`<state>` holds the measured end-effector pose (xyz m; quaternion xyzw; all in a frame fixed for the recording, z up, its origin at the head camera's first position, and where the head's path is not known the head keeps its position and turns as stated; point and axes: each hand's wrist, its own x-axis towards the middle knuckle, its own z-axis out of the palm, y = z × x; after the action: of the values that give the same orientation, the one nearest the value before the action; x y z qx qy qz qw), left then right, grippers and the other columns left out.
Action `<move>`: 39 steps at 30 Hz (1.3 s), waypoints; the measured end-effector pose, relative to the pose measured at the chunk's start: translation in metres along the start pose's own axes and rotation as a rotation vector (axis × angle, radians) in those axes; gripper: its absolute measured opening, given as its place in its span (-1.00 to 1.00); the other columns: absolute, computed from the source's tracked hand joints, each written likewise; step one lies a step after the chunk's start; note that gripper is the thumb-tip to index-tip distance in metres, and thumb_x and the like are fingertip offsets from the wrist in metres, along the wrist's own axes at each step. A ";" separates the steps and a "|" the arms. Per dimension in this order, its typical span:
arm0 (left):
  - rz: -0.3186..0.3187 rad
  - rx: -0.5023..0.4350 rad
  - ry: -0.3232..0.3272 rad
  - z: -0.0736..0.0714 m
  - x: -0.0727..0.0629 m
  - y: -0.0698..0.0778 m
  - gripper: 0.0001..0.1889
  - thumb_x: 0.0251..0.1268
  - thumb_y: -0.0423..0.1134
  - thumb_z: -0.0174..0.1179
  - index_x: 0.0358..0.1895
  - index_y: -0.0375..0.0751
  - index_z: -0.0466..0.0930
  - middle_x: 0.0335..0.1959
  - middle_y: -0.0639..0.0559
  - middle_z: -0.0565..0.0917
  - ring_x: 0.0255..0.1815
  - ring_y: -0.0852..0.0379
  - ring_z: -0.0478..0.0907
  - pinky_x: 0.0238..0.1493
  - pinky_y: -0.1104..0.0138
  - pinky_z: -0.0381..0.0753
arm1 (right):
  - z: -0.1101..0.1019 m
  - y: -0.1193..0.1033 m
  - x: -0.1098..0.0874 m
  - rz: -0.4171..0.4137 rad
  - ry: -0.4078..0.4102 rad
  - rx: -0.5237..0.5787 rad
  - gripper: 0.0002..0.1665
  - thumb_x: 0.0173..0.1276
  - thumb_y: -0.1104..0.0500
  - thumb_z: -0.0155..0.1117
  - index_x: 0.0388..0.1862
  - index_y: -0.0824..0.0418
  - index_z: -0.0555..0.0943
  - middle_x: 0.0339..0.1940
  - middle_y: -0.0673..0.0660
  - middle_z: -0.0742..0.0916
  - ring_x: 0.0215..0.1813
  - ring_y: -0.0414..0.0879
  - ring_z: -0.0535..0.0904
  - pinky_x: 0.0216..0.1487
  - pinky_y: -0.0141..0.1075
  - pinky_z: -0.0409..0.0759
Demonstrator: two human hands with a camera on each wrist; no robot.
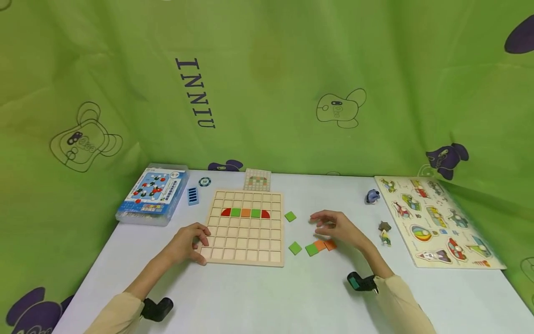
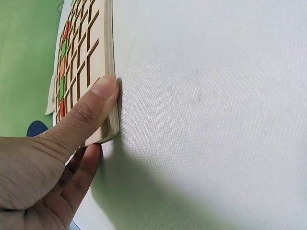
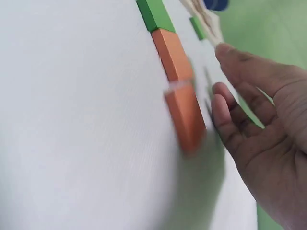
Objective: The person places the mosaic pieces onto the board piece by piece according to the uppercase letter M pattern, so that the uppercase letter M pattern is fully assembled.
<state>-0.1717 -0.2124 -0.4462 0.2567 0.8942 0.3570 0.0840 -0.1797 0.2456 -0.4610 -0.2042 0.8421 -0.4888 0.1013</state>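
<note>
A wooden grid board lies on the white table, one row holding red, green and orange pieces. My left hand grips its near left corner; in the left wrist view the thumb lies over the front edge and the fingers bend round the side. My right hand hovers right of the board with loosely bent fingers and nothing in them. Below it lie two orange tiles and a green tile in a row. Two more green tiles, one nearer and one farther, lie beside the board.
A pattern card touches the board's far edge. At the left are a boxed molecule set, a blue block and a round chip. Two small figures and a picture puzzle board lie at the right.
</note>
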 end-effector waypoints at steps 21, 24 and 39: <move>-0.018 -0.025 -0.005 0.002 -0.001 -0.005 -0.61 -0.41 -0.36 0.60 -0.45 -0.23 0.54 -0.04 -0.14 0.57 -0.08 -0.07 0.46 -0.30 0.39 0.51 | 0.047 -0.023 0.046 0.093 0.296 0.034 -0.63 0.15 0.44 0.36 -0.02 0.46 0.59 -0.11 0.35 0.70 -0.18 0.12 0.67 -0.16 -0.31 0.62; -0.028 -0.024 -0.001 0.002 0.000 -0.005 -0.61 -0.41 -0.37 0.60 -0.45 -0.23 0.54 -0.04 -0.14 0.57 -0.09 -0.05 0.46 -0.29 0.38 0.51 | 0.062 -0.037 0.050 0.148 0.375 0.138 -0.60 0.16 0.45 0.35 0.01 0.48 0.57 -0.06 0.37 0.69 -0.09 0.18 0.67 -0.10 -0.26 0.62; -0.009 -0.002 -0.003 0.001 0.002 -0.007 -0.61 -0.42 -0.39 0.60 -0.47 -0.26 0.55 -0.05 -0.18 0.57 -0.12 -0.06 0.47 -0.31 0.38 0.52 | 0.145 -0.078 0.094 -0.016 0.376 0.088 -0.71 0.10 0.49 0.37 -0.14 0.46 0.63 -0.21 0.30 0.73 -0.27 0.05 0.69 -0.28 -0.41 0.63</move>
<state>-0.1760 -0.2156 -0.4518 0.2533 0.8947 0.3573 0.0874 -0.1910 0.0561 -0.4631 -0.1112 0.8224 -0.5554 -0.0525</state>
